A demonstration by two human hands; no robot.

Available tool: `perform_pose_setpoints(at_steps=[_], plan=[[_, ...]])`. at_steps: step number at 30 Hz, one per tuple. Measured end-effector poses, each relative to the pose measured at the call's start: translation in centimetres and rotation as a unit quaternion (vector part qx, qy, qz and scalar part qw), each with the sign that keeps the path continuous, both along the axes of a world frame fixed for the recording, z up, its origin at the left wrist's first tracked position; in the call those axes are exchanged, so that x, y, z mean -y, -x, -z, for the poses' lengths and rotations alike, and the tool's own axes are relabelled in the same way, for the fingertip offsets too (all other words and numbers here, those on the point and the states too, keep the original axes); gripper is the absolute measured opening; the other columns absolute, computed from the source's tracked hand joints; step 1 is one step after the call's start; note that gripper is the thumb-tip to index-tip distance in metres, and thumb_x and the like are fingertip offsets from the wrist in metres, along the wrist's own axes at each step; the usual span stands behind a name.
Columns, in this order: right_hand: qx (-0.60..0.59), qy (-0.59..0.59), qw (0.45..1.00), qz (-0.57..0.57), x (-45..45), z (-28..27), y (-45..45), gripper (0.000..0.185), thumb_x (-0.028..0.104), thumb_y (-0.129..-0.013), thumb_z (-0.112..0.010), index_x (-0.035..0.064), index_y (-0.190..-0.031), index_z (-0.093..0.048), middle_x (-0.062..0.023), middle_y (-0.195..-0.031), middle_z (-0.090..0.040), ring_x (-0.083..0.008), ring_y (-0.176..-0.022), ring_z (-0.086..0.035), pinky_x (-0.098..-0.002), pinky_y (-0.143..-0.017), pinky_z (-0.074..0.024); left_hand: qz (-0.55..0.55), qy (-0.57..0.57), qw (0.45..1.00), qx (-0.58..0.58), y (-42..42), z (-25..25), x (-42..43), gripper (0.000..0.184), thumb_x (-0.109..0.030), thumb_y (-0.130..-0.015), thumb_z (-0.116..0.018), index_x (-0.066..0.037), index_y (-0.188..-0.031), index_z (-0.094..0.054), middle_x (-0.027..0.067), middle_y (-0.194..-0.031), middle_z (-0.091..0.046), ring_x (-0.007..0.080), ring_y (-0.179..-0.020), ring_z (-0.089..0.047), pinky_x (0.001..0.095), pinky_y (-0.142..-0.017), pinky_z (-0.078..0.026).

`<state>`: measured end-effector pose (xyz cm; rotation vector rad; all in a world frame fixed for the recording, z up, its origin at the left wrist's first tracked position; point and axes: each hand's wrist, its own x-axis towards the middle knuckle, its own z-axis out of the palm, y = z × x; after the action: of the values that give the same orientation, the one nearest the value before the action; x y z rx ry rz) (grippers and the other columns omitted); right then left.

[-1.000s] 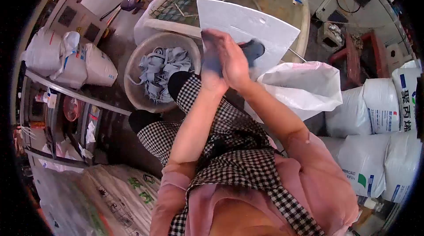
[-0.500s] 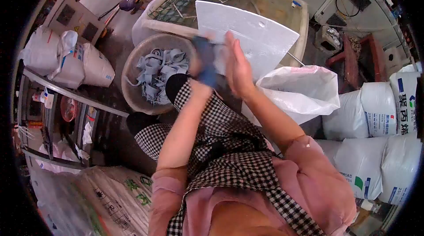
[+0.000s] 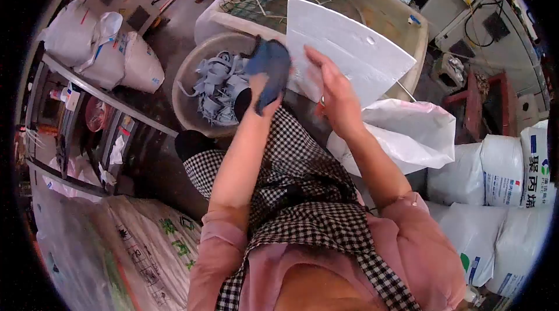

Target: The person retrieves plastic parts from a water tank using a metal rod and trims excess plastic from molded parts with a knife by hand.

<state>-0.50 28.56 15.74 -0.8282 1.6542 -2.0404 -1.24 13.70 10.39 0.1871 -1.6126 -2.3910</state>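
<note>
My left hand (image 3: 271, 75) is wrapped in a worn dark-blue glove, with bare skin showing near the wrist. Its fingers are hidden, so I cannot tell what, if anything, is in it. My right hand (image 3: 338, 92) is bare, with a ring, its fingers stretched out and partly blurred; nothing shows in it. Both hands are raised in front of a tilted white board (image 3: 343, 43), apart from each other. Left of the gloved hand stands a round tub (image 3: 185, 87) holding grey curled plastic pieces (image 3: 215, 87). An opened white woven sack (image 3: 407, 142) sits beside my right forearm.
Behind the board is a large water-filled tank (image 3: 416, 49) with green netting (image 3: 262, 2). Full white sacks (image 3: 501, 168) are stacked at the right, others (image 3: 137, 63) at the left. A metal rack (image 3: 108, 98) borders the left; a red stand (image 3: 495, 92) is at the right.
My hands have drawn apart from close together. The left is less blurred, and the right has shifted to the right with its fingers spread. The whole view has shifted a little.
</note>
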Motion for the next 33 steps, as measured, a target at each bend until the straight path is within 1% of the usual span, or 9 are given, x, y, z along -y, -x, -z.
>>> perform_pose_setpoints(at_steps=[4, 11, 14, 17, 19, 23, 27, 32, 33], plan=[[-0.212, -0.168, 0.952, 0.146, 2.8, 3.3, 1.5, 0.053, 0.040, -0.091, -0.024, 0.0110, -0.135, -0.026, -0.0129, -0.142, -0.014, -0.0297, -0.132, -0.006, -0.0384, -0.106, -0.0071, 0.157, -0.402, 0.884, -0.180, -0.9, 1.1, -6.2, 0.049, -0.021, -0.089, -0.040, -0.006, -0.133, -0.023, 0.0087, -0.135, -0.030, 0.0218, -0.124, -0.031, 0.0338, -0.098, -0.031], [-0.371, -0.191, 0.857, 0.303, 2.0, 7.1, 9.4, 0.055, 0.033, -0.090, -0.035, 0.0094, -0.137, -0.017, -0.0229, -0.141, -0.009, -0.0375, -0.131, -0.004, -0.0481, -0.104, -0.0102, 0.032, 0.002, 0.994, 0.106, -2.9, 0.7, -8.3, 0.043, -0.028, -0.091, -0.037, -0.012, -0.130, -0.029, 0.0060, -0.128, -0.037, 0.0221, -0.113, -0.041, 0.0356, -0.093, -0.035], [-0.140, -0.152, 0.972, 0.111, 3.0, 3.4, 3.3, 0.056, 0.029, -0.089, -0.041, 0.0039, -0.135, -0.022, -0.0158, -0.143, -0.007, -0.0327, -0.132, -0.006, -0.0397, -0.106, -0.0070, 0.044, -0.210, 0.974, 0.076, -1.3, 3.4, -6.9, 0.051, -0.031, -0.089, -0.040, -0.008, -0.132, -0.024, 0.0101, -0.128, -0.038, 0.0194, -0.115, -0.040, 0.0318, -0.092, -0.037], [-0.266, -0.113, 0.949, 0.123, 2.5, 4.1, -1.6, 0.067, 0.024, -0.086, -0.047, 0.0029, -0.137, -0.010, -0.0179, -0.143, -0.002, -0.0331, -0.132, -0.004, -0.0432, -0.105, -0.0033, 0.095, -0.501, 0.851, -0.129, 1.0, 5.2, -3.2, 0.045, -0.028, -0.091, -0.039, -0.013, -0.132, -0.028, 0.0071, -0.121, -0.044, 0.0220, -0.107, -0.045, 0.0377, -0.090, -0.039], [-0.176, -0.067, 0.980, 0.061, 1.4, 3.8, -2.1, 0.060, 0.019, -0.085, -0.048, 0.0038, -0.135, -0.017, -0.0163, -0.142, -0.009, -0.0301, -0.131, -0.012, -0.0400, -0.105, -0.0104, 0.022, -0.236, 0.969, 0.070, 0.9, 2.3, -1.6, 0.047, -0.028, -0.091, -0.038, -0.016, -0.135, -0.024, 0.0078, -0.125, -0.042, 0.0241, -0.112, -0.042, 0.0368, -0.092, -0.037], [-0.044, -0.015, 0.988, 0.146, -0.4, 2.6, -1.1, 0.042, 0.019, -0.089, -0.043, -0.0013, -0.125, -0.038, -0.0120, -0.131, -0.038, -0.0223, -0.124, -0.030, -0.0336, -0.103, -0.0218, -0.065, -0.201, 0.977, -0.002, 0.1, -0.5, -2.0, 0.045, -0.027, -0.092, -0.036, -0.014, -0.134, -0.028, 0.0081, -0.128, -0.040, 0.0223, -0.119, -0.035, 0.0344, -0.097, -0.031], [0.085, 0.061, 0.969, 0.225, 0.6, 0.8, 2.4, 0.054, 0.032, -0.091, -0.036, 0.0048, -0.135, -0.021, -0.0106, -0.140, -0.021, -0.0211, -0.129, -0.020, -0.0324, -0.105, -0.0148, -0.037, -0.240, 0.970, 0.003, -1.1, 3.3, -8.8, 0.046, -0.024, -0.093, -0.034, -0.003, -0.133, -0.026, 0.0087, -0.132, -0.034, 0.0169, -0.119, -0.033, 0.0273, -0.099, -0.024], [-0.103, 0.051, 0.987, 0.115, 1.3, 4.0, 0.8, 0.058, 0.030, -0.093, -0.030, 0.0031, -0.137, -0.005, -0.0105, -0.143, -0.008, -0.0206, -0.132, -0.003, -0.0282, -0.105, -0.0039, -0.027, 0.414, 0.903, -0.115, -0.2, -1.8, -5.6, 0.047, -0.028, -0.092, -0.032, -0.001, -0.129, -0.029, 0.0141, -0.121, -0.044, 0.0184, -0.112, -0.044, 0.0295, -0.090, -0.036], [-0.138, 0.033, 0.984, 0.108, 1.3, 3.4, -0.5, 0.056, 0.028, -0.093, -0.028, 0.0018, -0.137, -0.005, -0.0104, -0.144, -0.005, -0.0207, -0.132, 0.000, -0.0280, -0.105, -0.0038, 0.020, 0.280, 0.959, -0.026, 0.2, -0.8, -4.5, 0.045, -0.028, -0.092, -0.032, 0.000, -0.128, -0.031, 0.0122, -0.118, -0.045, 0.0177, -0.109, -0.045, 0.0279, -0.088, -0.036]])
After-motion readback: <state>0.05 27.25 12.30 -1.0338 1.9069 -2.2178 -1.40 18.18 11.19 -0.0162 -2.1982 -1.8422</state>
